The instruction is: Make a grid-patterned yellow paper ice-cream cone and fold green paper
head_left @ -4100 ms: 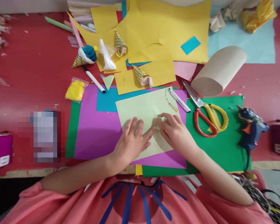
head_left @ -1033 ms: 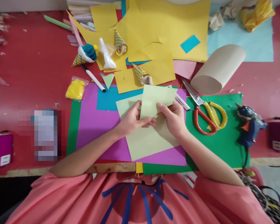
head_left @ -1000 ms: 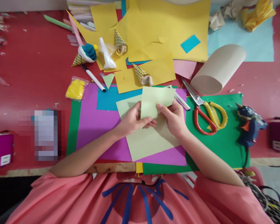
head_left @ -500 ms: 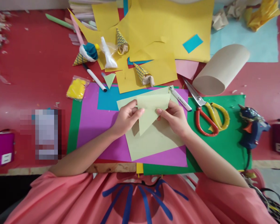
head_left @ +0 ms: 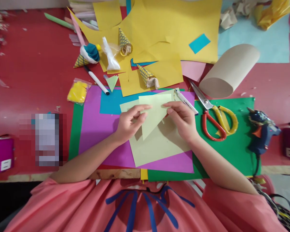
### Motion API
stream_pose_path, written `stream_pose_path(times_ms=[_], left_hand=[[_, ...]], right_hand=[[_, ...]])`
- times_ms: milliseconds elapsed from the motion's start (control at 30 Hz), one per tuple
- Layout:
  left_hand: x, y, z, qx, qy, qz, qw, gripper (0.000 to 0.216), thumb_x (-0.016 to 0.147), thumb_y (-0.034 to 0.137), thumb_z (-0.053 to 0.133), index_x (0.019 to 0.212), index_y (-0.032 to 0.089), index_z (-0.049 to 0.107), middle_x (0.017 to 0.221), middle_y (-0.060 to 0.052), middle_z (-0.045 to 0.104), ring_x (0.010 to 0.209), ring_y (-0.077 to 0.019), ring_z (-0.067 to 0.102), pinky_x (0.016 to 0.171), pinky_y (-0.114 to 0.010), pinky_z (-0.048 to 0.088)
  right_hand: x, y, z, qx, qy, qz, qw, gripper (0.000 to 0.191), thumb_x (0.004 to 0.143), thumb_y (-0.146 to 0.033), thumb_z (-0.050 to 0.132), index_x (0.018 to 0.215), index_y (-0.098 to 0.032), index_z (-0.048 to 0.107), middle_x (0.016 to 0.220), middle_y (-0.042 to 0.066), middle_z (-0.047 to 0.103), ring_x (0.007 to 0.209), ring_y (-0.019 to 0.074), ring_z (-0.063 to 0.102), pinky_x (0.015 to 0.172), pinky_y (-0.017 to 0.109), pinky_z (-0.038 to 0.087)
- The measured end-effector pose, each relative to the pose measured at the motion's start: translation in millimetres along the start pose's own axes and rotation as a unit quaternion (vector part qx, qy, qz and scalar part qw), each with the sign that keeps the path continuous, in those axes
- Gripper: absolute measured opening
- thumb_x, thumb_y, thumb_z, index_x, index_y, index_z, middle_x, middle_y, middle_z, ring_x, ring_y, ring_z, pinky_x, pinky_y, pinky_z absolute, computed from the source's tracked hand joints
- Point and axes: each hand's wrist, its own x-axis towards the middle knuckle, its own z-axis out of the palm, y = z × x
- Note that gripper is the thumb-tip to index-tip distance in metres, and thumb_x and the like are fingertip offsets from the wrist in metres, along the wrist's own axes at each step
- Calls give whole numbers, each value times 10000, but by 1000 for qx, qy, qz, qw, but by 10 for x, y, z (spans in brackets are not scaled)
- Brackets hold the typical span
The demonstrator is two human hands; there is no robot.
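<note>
Both hands hold a folded piece of pale green paper [head_left: 153, 112] above a larger pale green sheet [head_left: 157, 145]. My left hand [head_left: 130, 122] is at its left edge, index finger and thumb lying over the front; the other fingers are partly hidden. At the slanted right edge, the index finger and thumb of my right hand [head_left: 182, 120] close on the paper. A white marker [head_left: 185, 101] lies just beyond the right hand, partly covered by it. To the right are scissors [head_left: 207, 109] with one red and one yellow handle.
Purple [head_left: 94, 129] and green card [head_left: 234, 164] lie underneath. Patterned paper cones [head_left: 145, 75] and yellow sheets [head_left: 174, 19] are at the back. A beige paper tube [head_left: 229, 71] and a blue glue gun [head_left: 263, 133] lie to the right, a yellow packet [head_left: 77, 91] to the left.
The folded paper has shifted slightly left and up. My left index finger now stretches over its front, and my right index finger has come round onto its right edge.
</note>
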Motion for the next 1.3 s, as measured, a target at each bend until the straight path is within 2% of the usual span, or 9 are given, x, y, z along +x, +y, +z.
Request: stream_pose_path(times_ms=[100,167,300,500,767,967,1100,1167,1300], left_hand=[[15,29,-2,5,-11,8,1000,219,866,382,609,999,229,692,889,-27,715,562,-74,546,506,-191,435],[31,42,0,-1,-16,9,1000,210,839,371,649,988,232,699,956,-30,719,689,-102,615,579,-199,480],[51,23,8,3,-20,-4,1000,280,794,404,696,1013,230,699,1017,-45,718,881,-159,658,682,-233,530],[37,1,20,-37,-7,-44,998,329,787,420,702,1041,211,687,1038,-50,723,742,-124,676,612,-214,553],[60,26,5,-61,7,-43,997,297,773,395,720,998,203,693,1023,-46,723,737,-119,674,607,-207,561],[30,23,-16,-26,-19,-53,998,353,771,412,718,1074,234,684,1071,-37,709,567,-66,589,437,-165,468],[41,49,-23,6,-10,-13,1000,298,785,408,704,1021,226,706,1029,-41,719,900,-162,675,708,-218,562],[45,56,-17,8,-15,-5,1000,296,787,407,701,1021,226,705,1028,-40,719,962,-176,667,795,-244,560],[41,38,3,-13,-21,-34,999,346,773,419,713,1068,239,688,1064,-33,709,764,-122,658,586,-195,528]], right_hand=[[-10,-1,-3,-11,-27,12,999,145,860,-312,633,982,-246,674,937,7,678,692,112,596,638,271,519],[-20,0,6,-15,-43,16,999,158,835,-292,666,984,-243,681,943,4,689,657,97,580,620,257,503],[-28,11,25,-16,-44,17,999,173,829,-267,670,1000,-241,677,1007,13,696,765,115,619,710,269,524],[-6,44,5,-28,-1,1,1000,265,794,-273,707,1054,-256,661,1057,15,673,749,113,606,734,289,544],[-13,-13,17,4,52,7,999,123,745,-251,759,860,-247,718,805,-11,709,720,129,664,718,301,592],[-37,-26,36,25,16,30,999,152,750,-296,758,883,-232,721,881,7,722,741,129,673,711,291,586],[-42,-12,38,44,-25,38,998,273,752,-300,758,1014,-256,700,1015,16,709,778,128,661,710,286,576],[-44,0,41,40,-25,29,998,275,763,-287,749,1031,-257,694,1025,16,706,804,130,651,734,290,565],[-40,17,43,29,-22,9,999,248,784,-255,731,1028,-259,692,1013,11,704,883,139,646,799,295,538]])
